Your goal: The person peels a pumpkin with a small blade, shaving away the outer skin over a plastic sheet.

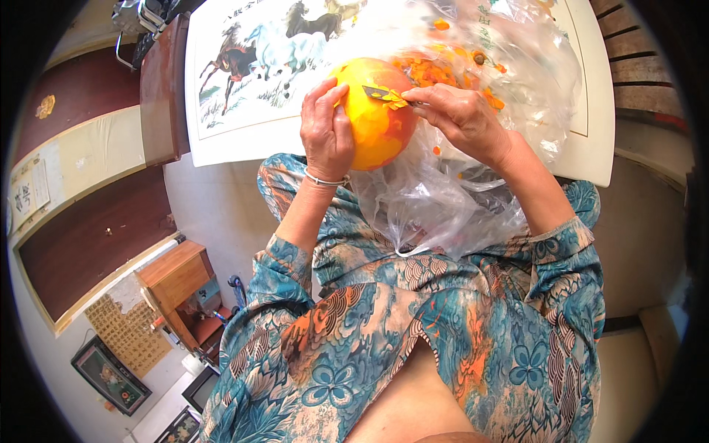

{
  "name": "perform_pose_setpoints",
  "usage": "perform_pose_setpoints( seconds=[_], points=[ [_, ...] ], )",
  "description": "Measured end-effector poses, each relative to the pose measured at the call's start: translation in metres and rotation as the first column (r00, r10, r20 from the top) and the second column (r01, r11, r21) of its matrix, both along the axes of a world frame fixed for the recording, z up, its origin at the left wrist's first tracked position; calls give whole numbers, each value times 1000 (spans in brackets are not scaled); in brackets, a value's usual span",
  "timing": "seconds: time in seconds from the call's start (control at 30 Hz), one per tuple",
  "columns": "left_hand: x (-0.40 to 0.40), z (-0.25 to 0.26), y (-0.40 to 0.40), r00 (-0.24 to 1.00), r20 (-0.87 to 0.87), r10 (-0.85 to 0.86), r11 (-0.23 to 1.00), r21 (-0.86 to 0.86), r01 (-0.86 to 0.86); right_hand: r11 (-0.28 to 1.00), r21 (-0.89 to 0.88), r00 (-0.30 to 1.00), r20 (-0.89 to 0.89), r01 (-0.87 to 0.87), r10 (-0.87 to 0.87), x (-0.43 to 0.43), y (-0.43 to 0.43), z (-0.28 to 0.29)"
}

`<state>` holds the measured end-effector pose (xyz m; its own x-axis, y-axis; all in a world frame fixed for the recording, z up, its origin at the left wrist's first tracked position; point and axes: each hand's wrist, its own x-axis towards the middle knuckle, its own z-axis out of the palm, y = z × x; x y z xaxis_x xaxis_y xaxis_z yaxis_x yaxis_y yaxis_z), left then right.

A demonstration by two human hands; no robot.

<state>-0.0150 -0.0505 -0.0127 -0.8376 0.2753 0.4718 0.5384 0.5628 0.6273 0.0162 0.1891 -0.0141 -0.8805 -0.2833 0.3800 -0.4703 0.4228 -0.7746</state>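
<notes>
A round orange pumpkin (376, 130), its skin pared off in patches, rests at the near edge of the table. My left hand (328, 124) lies against its left side, fingers spread over the upper part. Between the thumb and fingers of my right hand (462, 119) is a small dark knife (375, 93); its blade lies on the pumpkin's top, with thin yellow-orange peelings (395, 101) bunched along it. Behind and to the right, many orange peelings (429, 72) lie on clear plastic sheeting (532, 99), and part of the sheeting hangs over my lap.
The white table (255, 145) bears a printed picture of horses (288, 44). A small brown round piece (478, 57) lies among the scraps. At the left stand a dark red wooden piece of furniture (163, 91) and a wooden cabinet (174, 274). Wooden slats (637, 69) show at upper right.
</notes>
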Motion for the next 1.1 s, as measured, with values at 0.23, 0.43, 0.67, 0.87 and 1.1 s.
perform_pose_setpoints(
  seconds=[0.23, 0.43, 0.67, 0.87, 1.1],
  points=[
    [-7, 6, 3, 998, 1, -70, 997, -22, 70, 998, 60, 1000, 23, 13, -14, -18, -2, 3],
    [-11, 1, 5, 999, -9, -36, 999, -40, 36, 980, 192, 998, -1, 57, -58, -24, -7, 8],
    [-12, 0, 1, 998, -24, -51, 998, -50, 49, 996, 66, 980, 185, 68, -79, -4, -5, -3],
    [-16, 1, 7, 998, -26, -55, 998, -34, 54, 999, 8, 997, 73, 37, -38, -40, -5, -5],
    [-22, -4, 9, 999, -25, -42, 997, -65, 41, 986, 121, 973, 185, 117, -138, -42, -13, 2]
  ],
)
